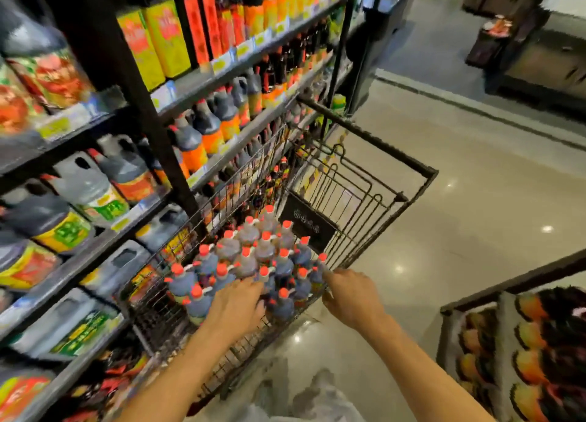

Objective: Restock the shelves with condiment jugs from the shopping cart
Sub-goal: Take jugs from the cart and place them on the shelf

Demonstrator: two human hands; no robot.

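Two hands over the shopping cart (364, 136): left hand (236, 304) open on condiment jugs (247, 263), right hand (352, 298) unclear; lifting one at a time seems wisest.

1. I see bright, even light from overhead; small white glare spots dot the polished floor (450, 218).
2. Shadows are soft, darkest beneath the shelf boards.
3. Blur smears the shelves (104, 253) on the left and the boxed goods (523, 358) at lower right.
4. Straight lines bow towards the edges.
5. The red-capped jugs (263, 250) at centre look sharpest, though I cannot read their labels.
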